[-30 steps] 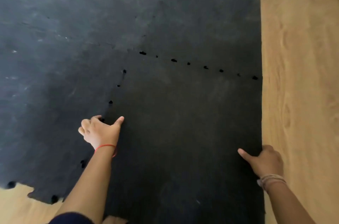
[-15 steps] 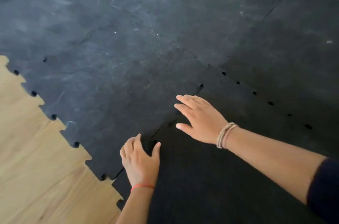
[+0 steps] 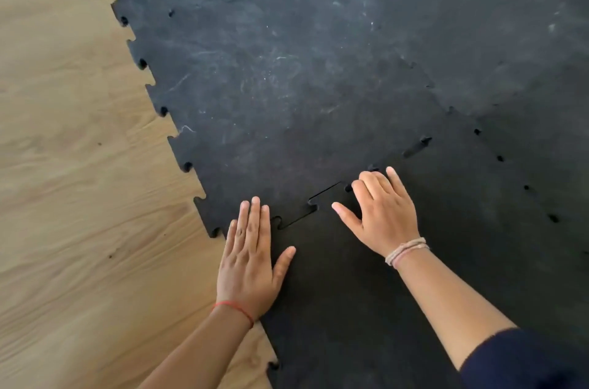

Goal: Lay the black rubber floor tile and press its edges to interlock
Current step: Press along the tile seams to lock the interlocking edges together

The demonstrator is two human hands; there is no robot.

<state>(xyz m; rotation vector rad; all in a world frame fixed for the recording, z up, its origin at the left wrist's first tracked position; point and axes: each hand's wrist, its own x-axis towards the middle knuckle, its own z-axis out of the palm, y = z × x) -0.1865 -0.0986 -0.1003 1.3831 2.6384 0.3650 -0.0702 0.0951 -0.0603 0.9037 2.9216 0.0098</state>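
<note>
The black rubber floor tile lies matte and flat at lower centre, its jigsaw-toothed edge meeting the scuffed, grey-streaked laid mat, with narrow slots of the seam open between my hands. My left hand rests flat with fingers extended on the tile's corner; my right hand bears on the seam with fingers curled and thumb splayed, neither gripping anything. Grained wooden flooring borders the toothed edge at left.
</note>
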